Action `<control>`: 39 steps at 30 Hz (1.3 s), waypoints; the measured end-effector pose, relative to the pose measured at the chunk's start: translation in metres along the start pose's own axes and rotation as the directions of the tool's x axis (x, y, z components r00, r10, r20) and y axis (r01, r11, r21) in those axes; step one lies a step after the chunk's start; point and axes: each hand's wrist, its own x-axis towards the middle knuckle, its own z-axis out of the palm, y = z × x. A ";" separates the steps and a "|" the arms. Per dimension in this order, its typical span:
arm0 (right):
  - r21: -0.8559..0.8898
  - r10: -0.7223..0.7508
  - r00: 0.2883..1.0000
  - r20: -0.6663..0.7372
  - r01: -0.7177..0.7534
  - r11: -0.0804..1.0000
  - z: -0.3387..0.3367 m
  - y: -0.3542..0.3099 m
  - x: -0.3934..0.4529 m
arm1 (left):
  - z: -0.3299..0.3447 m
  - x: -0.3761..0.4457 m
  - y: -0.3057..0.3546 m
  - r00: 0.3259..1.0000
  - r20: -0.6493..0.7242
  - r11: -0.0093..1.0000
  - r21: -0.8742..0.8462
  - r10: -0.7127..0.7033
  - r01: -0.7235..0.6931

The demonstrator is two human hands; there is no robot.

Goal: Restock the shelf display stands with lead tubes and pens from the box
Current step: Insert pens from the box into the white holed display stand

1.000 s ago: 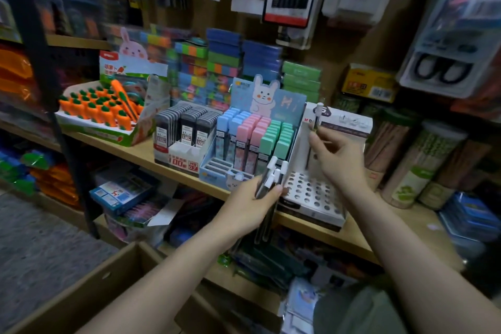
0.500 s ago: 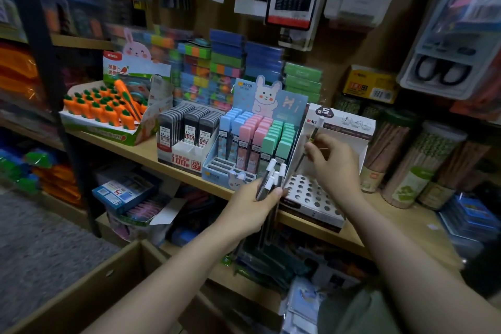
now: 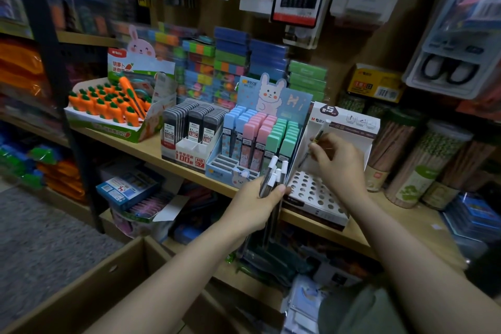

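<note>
left hand (image 3: 252, 205), frame centre: clasps a bundle of pens (image 3: 272, 177). right hand (image 3: 339, 164), centre right: pinches one pen (image 3: 317, 137) over the white holed stand (image 3: 317, 198).

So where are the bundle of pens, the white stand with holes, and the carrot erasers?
bundle of pens (image 3: 272, 177): head view, on the white caps above the left hand.
white stand with holes (image 3: 311, 192): head view, on its perforated top.
carrot erasers (image 3: 103, 104): head view, on the orange rows.

Glossy plastic pens (image 3: 272, 176), matt cardboard stand (image 3: 341, 214), smooth wooden shelf (image 3: 401, 222)
</note>
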 end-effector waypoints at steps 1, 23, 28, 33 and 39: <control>-0.007 -0.007 1.000 0.001 0.007 1.000 0.000 -0.001 0.000 | 0.000 0.000 -0.001 1.000 0.006 1.000 -0.005 -0.001 0.001; -0.076 -0.218 0.969 -0.112 0.211 0.975 0.009 0.002 -0.001 | 0.001 0.005 -0.007 1.000 -0.013 1.000 -0.002 -0.019 0.019; -0.100 -0.187 0.982 -0.034 0.182 0.978 0.007 0.001 -0.011 | -0.002 0.005 -0.006 0.999 -0.004 0.994 -0.098 -0.048 0.047; 0.289 -0.130 0.991 0.019 0.119 0.950 -0.016 -0.022 -0.015 | -0.009 0.001 0.003 0.989 0.148 0.923 -0.383 0.021 0.037; 0.576 -0.137 0.906 0.401 -0.133 0.807 -0.024 -0.040 -0.029 | -0.016 -0.001 0.007 0.992 0.127 0.859 -0.509 0.010 0.056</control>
